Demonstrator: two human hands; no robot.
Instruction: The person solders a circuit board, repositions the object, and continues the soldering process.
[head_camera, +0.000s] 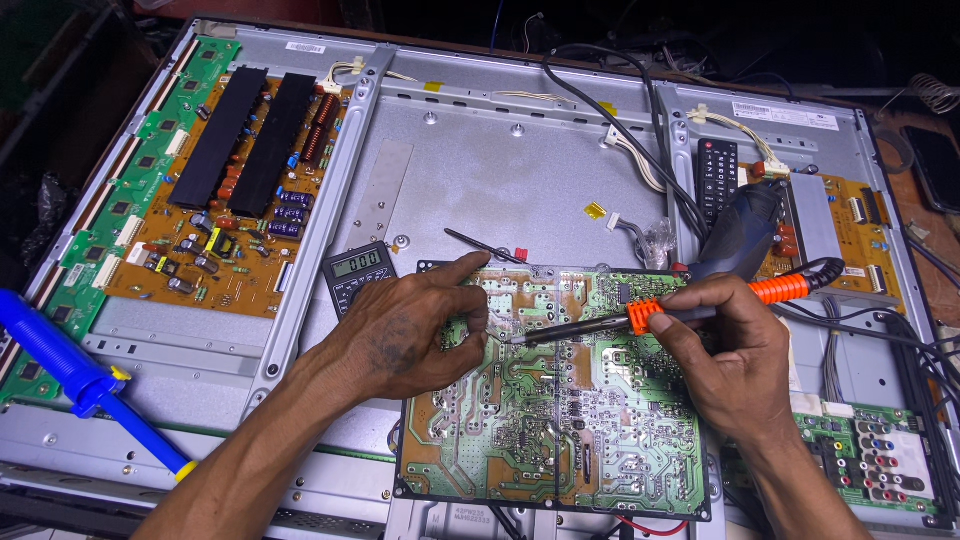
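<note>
Over the opened back of a flat television panel (520, 170), a green circuit board (550, 430) is lying solder-side up, and both hands are working at its upper edge. The right hand (725, 355) is gripping a soldering iron (640, 318) by its orange collar, fingers closed around the handle like a pen, with the dark tip pointing left and touching the board. The left hand (405, 335) is resting on the board's left part, fingers curled loosely, fingertips pinched just beside the iron's tip; whether they are holding anything I cannot tell. A multimeter (357, 272) is sitting just behind the left hand, and a blue desoldering pump (75, 375) is lying well apart at the left.
</note>
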